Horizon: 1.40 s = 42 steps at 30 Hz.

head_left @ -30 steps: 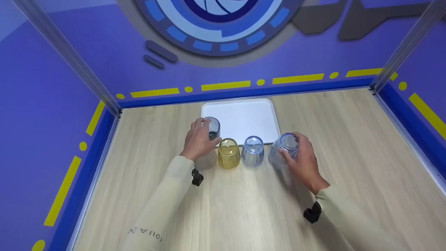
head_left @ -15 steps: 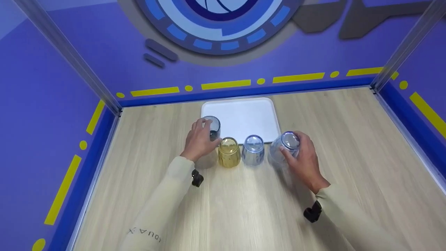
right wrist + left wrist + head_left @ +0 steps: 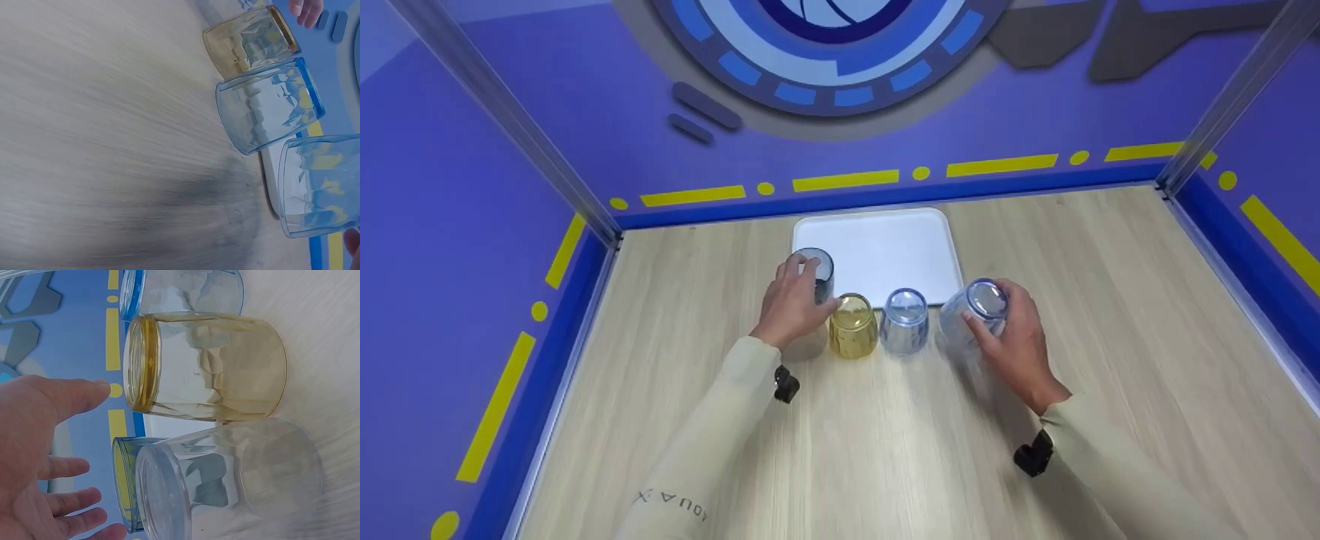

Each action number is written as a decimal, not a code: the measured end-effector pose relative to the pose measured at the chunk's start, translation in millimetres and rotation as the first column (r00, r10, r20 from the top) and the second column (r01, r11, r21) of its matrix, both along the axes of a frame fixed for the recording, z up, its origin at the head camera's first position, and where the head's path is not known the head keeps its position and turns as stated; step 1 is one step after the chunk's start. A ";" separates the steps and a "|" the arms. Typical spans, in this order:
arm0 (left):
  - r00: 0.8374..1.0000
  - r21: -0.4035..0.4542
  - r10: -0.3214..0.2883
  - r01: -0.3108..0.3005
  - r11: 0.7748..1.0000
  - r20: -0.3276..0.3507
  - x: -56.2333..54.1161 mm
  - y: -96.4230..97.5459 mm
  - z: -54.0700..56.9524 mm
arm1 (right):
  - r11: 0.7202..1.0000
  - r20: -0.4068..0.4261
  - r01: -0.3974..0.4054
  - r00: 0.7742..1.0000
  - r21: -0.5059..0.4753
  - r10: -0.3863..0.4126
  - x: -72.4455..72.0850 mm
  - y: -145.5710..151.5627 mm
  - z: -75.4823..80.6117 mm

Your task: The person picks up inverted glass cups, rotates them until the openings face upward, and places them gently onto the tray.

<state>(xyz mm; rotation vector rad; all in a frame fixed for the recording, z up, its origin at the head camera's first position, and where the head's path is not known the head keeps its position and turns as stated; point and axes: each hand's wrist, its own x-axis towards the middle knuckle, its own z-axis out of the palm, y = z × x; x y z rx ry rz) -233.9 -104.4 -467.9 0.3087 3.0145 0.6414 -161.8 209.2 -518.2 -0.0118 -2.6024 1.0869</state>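
Several see-through glasses stand upside down. My left hand (image 3: 793, 306) is over the left end of the row, its fingers fairly straight and spread above a colourless glass (image 3: 236, 478). Behind that glass is a smoky grey-blue glass (image 3: 823, 279), overlapped by my fingertips in the head view. My left thumb points toward the base of the yellow glass (image 3: 853, 334). A pale blue glass (image 3: 905, 330) stands right of the yellow one. At the right end, my right hand (image 3: 1018, 345) grips another pale blue glass (image 3: 320, 185) between thumb and fingers, base up, tilted and raised off the table.
A white rectangular tray (image 3: 892, 247) lies behind the row, close to the back wall (image 3: 840, 157). Blue-purple panels enclose the wooden table (image 3: 855, 450) at the back and both sides. Black wrist cameras (image 3: 1033, 454) sit on both wrists.
The glass in my right hand has risen slightly and shifted a little to the right. My left hand has stayed almost in place.
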 end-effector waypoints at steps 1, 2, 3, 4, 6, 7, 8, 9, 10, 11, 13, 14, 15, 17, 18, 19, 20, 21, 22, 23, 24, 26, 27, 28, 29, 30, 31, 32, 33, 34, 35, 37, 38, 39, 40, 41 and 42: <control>1.000 -0.006 -0.001 0.001 1.000 0.001 0.3 0.3 0.0 | 1.000 -0.002 0.000 1.000 0.001 0.000 0.2 0.1 0.4; 1.000 -0.009 -0.002 0.002 1.000 0.002 0.5 0.5 -0.1 | 1.000 -0.006 0.001 1.000 0.001 -0.001 0.2 0.2 0.7; 1.000 -0.013 -0.004 0.004 1.000 0.001 0.6 0.9 -0.2 | 1.000 -0.011 0.001 1.000 0.001 -0.001 0.3 0.3 1.0; 1.000 -0.016 -0.005 0.005 1.000 -0.003 0.7 1.1 -0.2 | 1.000 -0.014 0.001 1.000 0.000 -0.001 0.3 0.4 1.3; 1.000 -0.023 -0.005 0.005 1.000 -0.003 0.9 1.5 -0.3 | 1.000 -0.023 0.001 1.000 -0.002 -0.001 0.1 0.6 1.4; 1.000 -0.024 -0.005 0.005 1.000 -0.002 1.1 1.8 -0.2 | 1.000 -0.025 0.001 1.000 -0.005 -0.001 0.1 0.7 1.5; 1.000 -0.023 -0.005 0.005 1.000 -0.002 1.4 2.1 -0.2 | 1.000 -0.026 0.001 1.000 -0.006 -0.002 0.1 0.6 1.7; 1.000 -0.024 -0.005 0.005 1.000 -0.002 1.6 2.4 -0.1 | 1.000 -0.025 0.001 1.000 -0.008 -0.001 0.1 0.7 1.8; 1.000 -0.022 -0.004 0.004 1.000 0.000 2.1 2.7 0.0 | 1.000 -0.023 0.002 1.000 -0.010 -0.003 0.0 0.5 1.9; 1.000 -0.022 -0.004 0.005 1.000 0.001 2.5 2.9 0.3 | 1.000 -0.024 0.002 1.000 -0.013 -0.002 0.0 0.4 2.2; 1.000 -0.017 -0.009 0.009 1.000 0.000 3.6 3.5 0.7 | 1.000 -0.022 0.004 1.000 -0.015 -0.004 0.0 0.2 2.7; 1.000 -0.016 -0.011 0.011 1.000 0.000 4.1 4.0 1.1 | 1.000 -0.024 0.004 1.000 -0.015 -0.004 0.0 0.2 2.9; 1.000 -0.015 -0.011 0.011 1.000 0.002 4.6 4.6 1.4 | 1.000 -0.025 0.003 1.000 -0.015 -0.004 0.0 0.3 2.9; 1.000 -0.010 -0.011 0.011 1.000 0.006 5.4 5.9 2.0 | 1.000 -0.031 0.004 1.000 -0.014 -0.004 0.0 0.4 3.2; 1.000 -0.009 -0.010 0.011 1.000 0.010 5.6 6.6 2.4 | 1.000 -0.034 0.004 0.999 -0.014 -0.005 0.1 0.5 3.3; 1.000 -0.009 -0.009 0.009 1.000 0.014 5.9 7.4 2.7 | 1.000 -0.037 0.004 0.999 -0.013 -0.004 0.0 0.6 3.4; 1.000 -0.009 -0.008 0.008 1.000 0.016 6.1 8.1 2.9 | 1.000 -0.041 0.004 0.999 -0.012 -0.004 0.0 0.7 3.4; 1.000 -0.010 -0.009 0.009 1.000 0.016 6.2 8.7 3.1 | 1.000 -0.044 0.004 0.999 -0.012 -0.005 0.0 0.8 3.5; 1.000 -0.012 -0.011 0.011 1.000 0.015 6.3 9.3 3.2 | 1.000 -0.050 0.002 0.999 -0.014 -0.003 -0.1 1.0 3.5; 1.000 -0.013 -0.014 0.015 1.000 0.014 6.6 9.8 3.3 | 1.000 -0.054 0.001 0.999 -0.015 -0.002 -0.2 1.2 3.6; 1.000 -0.016 -0.017 0.018 1.000 0.011 6.7 10.3 3.4 | 1.000 -0.059 0.000 0.998 -0.017 -0.001 -0.3 1.2 3.7; 1.000 -0.017 -0.024 0.024 1.000 0.005 7.2 10.9 3.2 | 1.000 -0.067 -0.004 0.998 -0.023 0.002 -0.4 1.4 3.8; 1.000 -0.018 -0.028 0.028 0.999 0.002 7.5 11.2 3.1 | 1.000 -0.070 -0.005 0.998 -0.025 0.004 -0.5 1.5 3.8; 1.000 -0.017 -0.031 0.031 0.999 0.002 7.9 11.5 3.1 | 1.000 -0.072 -0.007 0.997 -0.028 0.005 -0.4 1.7 3.8; 0.999 -0.014 -0.034 0.034 0.999 0.002 8.3 11.7 3.1 | 1.000 -0.072 -0.005 0.997 -0.029 0.003 -0.2 1.7 3.9; 0.999 -0.011 -0.036 0.036 0.999 0.001 8.6 11.9 3.1 | 0.999 -0.072 -0.004 0.997 -0.032 0.002 0.0 1.9 4.0; 0.999 -0.008 -0.038 0.038 0.999 0.000 8.8 12.2 3.2 | 0.999 -0.069 -0.003 0.998 -0.034 0.001 0.3 2.1 3.9; 0.999 -0.007 -0.038 0.038 0.999 -0.001 9.0 12.4 3.5 | 0.999 -0.067 -0.003 0.998 -0.036 0.000 0.6 2.3 3.8; 0.999 -0.007 -0.038 0.038 0.999 -0.001 9.2 12.7 3.8 | 0.999 -0.067 -0.003 0.998 -0.037 0.000 0.8 2.4 3.9; 0.999 -0.007 -0.037 0.037 0.999 -0.001 9.3 12.9 4.1 | 0.999 -0.067 -0.003 0.998 -0.039 0.001 1.0 2.6 4.0; 0.999 -0.007 -0.037 0.037 0.999 -0.004 9.2 13.2 4.3 | 0.999 -0.068 -0.003 0.998 -0.040 0.001 1.1 2.7 4.2; 0.999 -0.009 -0.038 0.038 0.999 -0.008 9.1 14.1 4.9 | 0.999 -0.070 -0.005 0.998 -0.042 0.002 1.3 3.1 4.5; 0.999 -0.009 -0.039 0.039 0.999 -0.011 9.1 14.5 5.0 | 0.999 -0.071 -0.005 0.997 -0.042 0.002 1.3 3.1 4.8; 0.999 -0.008 -0.040 0.040 0.999 -0.011 9.1 15.0 5.0 | 0.999 -0.073 -0.005 0.997 -0.042 0.002 1.3 3.2 5.0; 0.999 -0.006 -0.043 0.043 0.999 -0.012 9.3 15.6 5.1 | 0.999 -0.075 -0.005 0.997 -0.043 0.001 1.4 3.3 5.2; 0.999 -0.005 -0.046 0.046 0.999 -0.013 9.5 16.2 5.2 | 0.999 -0.075 -0.003 0.997 -0.044 0.000 1.5 3.3 5.5; 0.999 -0.002 -0.047 0.047 0.999 -0.014 9.8 16.8 5.2 | 0.999 -0.076 -0.002 0.997 -0.043 -0.001 1.6 3.4 5.7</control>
